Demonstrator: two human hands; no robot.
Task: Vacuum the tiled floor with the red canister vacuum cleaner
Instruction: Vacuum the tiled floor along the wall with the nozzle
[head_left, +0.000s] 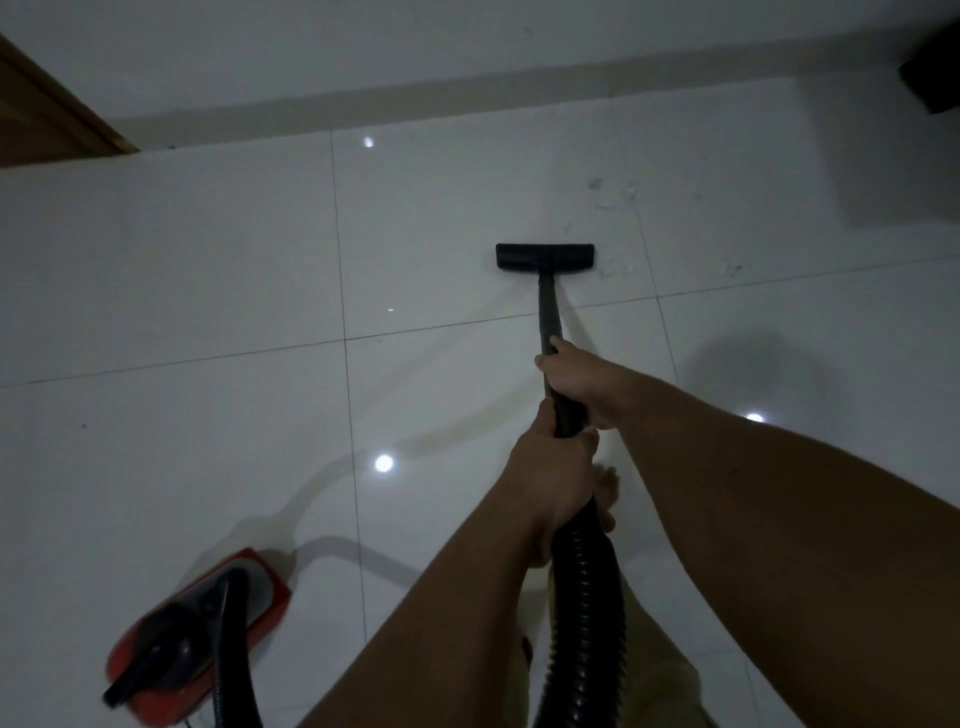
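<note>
Two hands grip the wand (546, 317): right hand (574, 382) wrapped round it farther down for steering, left hand (553, 480) curled round it nearer the body, where the ribbed hose (584, 597) joins, likely to supply push. Nozzle (544, 256) lies flat on the tiled floor (208, 270), ahead and well apart from the red canister (200, 631), which sits low left, hose looping back to it. Pale scraps (615, 197) lie just beyond and right of the nozzle; judged next target.
</note>
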